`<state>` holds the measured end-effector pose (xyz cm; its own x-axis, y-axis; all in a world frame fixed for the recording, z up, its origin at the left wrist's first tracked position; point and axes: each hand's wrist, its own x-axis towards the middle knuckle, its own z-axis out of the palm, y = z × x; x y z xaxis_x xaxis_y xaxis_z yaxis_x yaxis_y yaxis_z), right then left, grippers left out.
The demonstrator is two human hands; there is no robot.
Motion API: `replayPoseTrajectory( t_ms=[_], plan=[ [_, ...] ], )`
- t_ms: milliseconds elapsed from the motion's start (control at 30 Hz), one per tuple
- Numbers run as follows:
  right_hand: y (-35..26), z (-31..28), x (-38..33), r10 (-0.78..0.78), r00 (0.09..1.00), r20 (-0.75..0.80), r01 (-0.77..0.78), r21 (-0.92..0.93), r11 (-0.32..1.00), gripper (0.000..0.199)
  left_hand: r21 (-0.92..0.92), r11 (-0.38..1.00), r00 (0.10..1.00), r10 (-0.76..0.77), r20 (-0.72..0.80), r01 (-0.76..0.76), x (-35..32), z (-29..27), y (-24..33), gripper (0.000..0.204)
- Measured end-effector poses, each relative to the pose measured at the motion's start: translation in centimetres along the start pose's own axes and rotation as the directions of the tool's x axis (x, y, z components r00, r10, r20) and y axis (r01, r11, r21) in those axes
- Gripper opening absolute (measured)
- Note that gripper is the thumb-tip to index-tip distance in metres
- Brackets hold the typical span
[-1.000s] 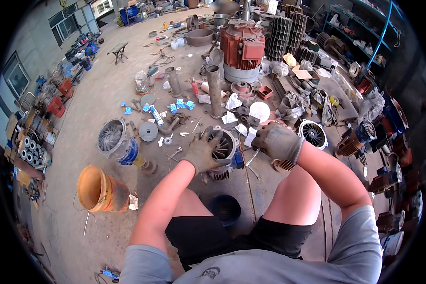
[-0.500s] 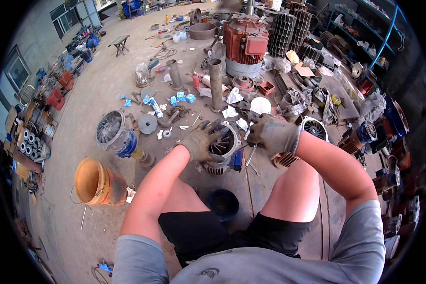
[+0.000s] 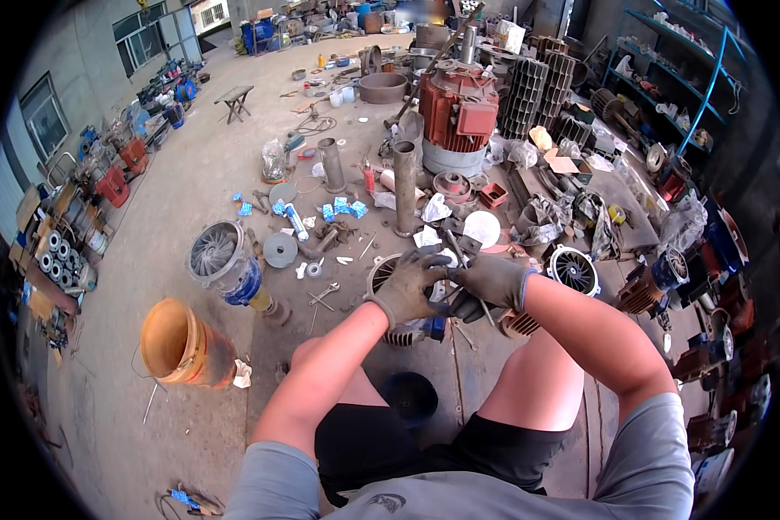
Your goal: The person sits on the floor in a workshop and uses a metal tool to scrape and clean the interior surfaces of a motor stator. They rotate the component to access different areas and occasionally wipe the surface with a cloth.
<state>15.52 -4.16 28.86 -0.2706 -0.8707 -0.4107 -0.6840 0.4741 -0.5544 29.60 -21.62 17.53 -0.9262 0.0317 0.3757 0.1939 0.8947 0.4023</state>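
Note:
My left hand [image 3: 410, 290], in a grey-brown work glove, is over a motor with a black fan [image 3: 381, 276] in its round end frame. The fingers are bent and apart, reaching toward my other hand, with nothing visible in them. My right hand [image 3: 497, 284], gloved too, is closed around a thin dark metal rod [image 3: 451, 241]. The rod slants past the fingers, and its exact kind cannot be made out. Below the gloves shows a blue part [image 3: 434, 328] of the motor. The hands hide most of the fan. A black bowl [image 3: 409, 399] sits on the floor between my legs.
Another fan-ended motor [image 3: 573, 270] stands at the right, and one with a blue body [image 3: 243, 279] at the left. An orange bucket [image 3: 212, 355] is near my left arm. Spanners [image 3: 324, 295], an upright metal tube [image 3: 405, 191] and a large red motor [image 3: 459, 108] lie beyond.
My left hand has moved right across the fan toward my right hand. The right hand has come down and slightly nearer, and a slanted rod now shows in it. The view has shifted a little.

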Motion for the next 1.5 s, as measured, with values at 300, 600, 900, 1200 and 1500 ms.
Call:
replayPoseTrajectory(
  t_ms=[300,600,900,1200,1500],
  plan=[
    [0.0,-1.9,-3.6,-0.569,0.734,-0.371,0.094,-0.775,0.625,0.047,-0.279,0.954,0.989,-0.133,-0.068,0.11,-0.6,4.9,-0.6,0.027],
    [-1.8,-2.2,-1.8,-0.03,0.919,-0.393,-0.152,-0.423,0.893,0.052,-0.181,0.977,0.984,-0.131,-0.119,0.108,-1.1,6.5,-1.7,0.047],
    [-3.3,-1.4,-3.0,-0.253,0.937,-0.241,0.005,-0.716,0.698,0.061,-0.241,0.904,0.935,-0.342,0.09,0.353,-0.4,4.7,0.7,0.044],
    [-4.3,-2.6,-2.9,-0.485,0.869,-0.092,0.217,-0.811,0.543,0.063,-0.168,0.981,0.986,-0.113,-0.119,0.092,-2.0,6.8,-2.3,0.047],
    [-4.0,-1.6,-4.0,-0.132,0.977,-0.17,-0.045,-0.761,0.647,0.053,-0.201,0.968,0.986,-0.129,0.11,0.149,0.2,5.0,-0.6,0.036]
  ],
)
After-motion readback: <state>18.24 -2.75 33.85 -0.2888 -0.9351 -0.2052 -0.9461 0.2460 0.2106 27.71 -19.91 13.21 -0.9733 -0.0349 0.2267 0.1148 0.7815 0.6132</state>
